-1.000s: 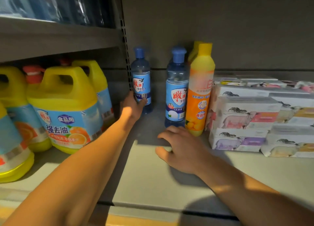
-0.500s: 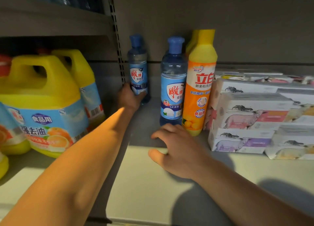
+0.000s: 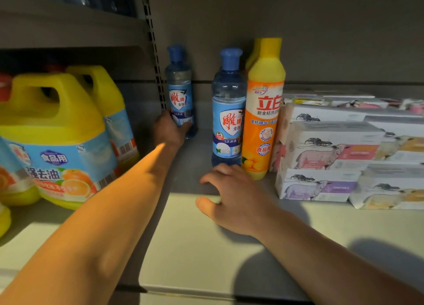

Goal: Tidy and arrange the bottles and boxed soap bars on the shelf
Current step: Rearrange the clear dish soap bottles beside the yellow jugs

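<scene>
The left hand (image 3: 171, 130) stays wrapped around the base of the small blue bottle (image 3: 180, 91) at the back of the shelf (image 3: 206, 247), fingers curled on its lower label, just as a moment ago; the bottle stands upright beside the slotted upright (image 3: 158, 59) and has hardly shifted. The right hand (image 3: 231, 194) has barely moved either, resting on the shelf with fingers spread and slightly bent, holding nothing, just in front of the taller blue bottle (image 3: 228, 111), which touches the orange bottle (image 3: 263, 111). The boxed soap bars (image 3: 332, 148) sit stacked to the right. I judge the back bottle is about to be drawn forward into line.
</scene>
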A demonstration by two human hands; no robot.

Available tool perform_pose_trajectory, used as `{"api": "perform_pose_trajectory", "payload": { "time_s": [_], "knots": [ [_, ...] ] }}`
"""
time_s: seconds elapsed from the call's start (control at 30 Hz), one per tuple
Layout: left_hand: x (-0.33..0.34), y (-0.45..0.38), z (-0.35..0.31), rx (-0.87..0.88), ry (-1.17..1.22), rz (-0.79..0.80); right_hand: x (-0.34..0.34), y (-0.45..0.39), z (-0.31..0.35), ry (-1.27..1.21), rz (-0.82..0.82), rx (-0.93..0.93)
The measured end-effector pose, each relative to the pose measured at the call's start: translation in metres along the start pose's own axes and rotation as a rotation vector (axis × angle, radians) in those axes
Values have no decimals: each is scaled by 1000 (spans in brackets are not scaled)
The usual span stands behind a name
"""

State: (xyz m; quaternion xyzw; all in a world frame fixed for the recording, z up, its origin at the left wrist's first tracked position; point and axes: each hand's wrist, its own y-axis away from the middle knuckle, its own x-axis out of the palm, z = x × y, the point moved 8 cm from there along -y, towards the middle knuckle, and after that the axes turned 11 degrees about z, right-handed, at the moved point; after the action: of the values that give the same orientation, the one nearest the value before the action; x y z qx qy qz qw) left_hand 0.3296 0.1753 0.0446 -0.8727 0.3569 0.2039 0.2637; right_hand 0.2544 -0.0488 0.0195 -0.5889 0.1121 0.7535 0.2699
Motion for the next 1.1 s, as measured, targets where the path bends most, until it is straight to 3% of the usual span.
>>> {"api": "perform_pose_trajectory", "payload": {
  "time_s": [0.13,0.23,0.3,0.43,0.6,0.67,0.87,1.1],
  "knots": [
    [-3,3,2,-22,8,-2,0,0,-2,-19,-8,-1],
    [-19,14,-6,-5,6,-91,-1,-1,-2,-25,-13,0],
    [-27,27,-18,27,110,-87,-1,0,-2,-38,-5,-1],
    [-13,66,-45,48,531,205,-11,2,-5,-149,-32,-4],
    [20,114,-76,161,592,625,-49,17,-13,-511,-311,9],
    [24,120,-85,207,523,643,-59,24,-15,-603,-389,8],
    [19,121,-81,229,250,502,-76,37,-14,-708,-523,17],
    [-20,158,-52,262,512,683,-80,35,-7,-776,-586,17]
  ]
}}
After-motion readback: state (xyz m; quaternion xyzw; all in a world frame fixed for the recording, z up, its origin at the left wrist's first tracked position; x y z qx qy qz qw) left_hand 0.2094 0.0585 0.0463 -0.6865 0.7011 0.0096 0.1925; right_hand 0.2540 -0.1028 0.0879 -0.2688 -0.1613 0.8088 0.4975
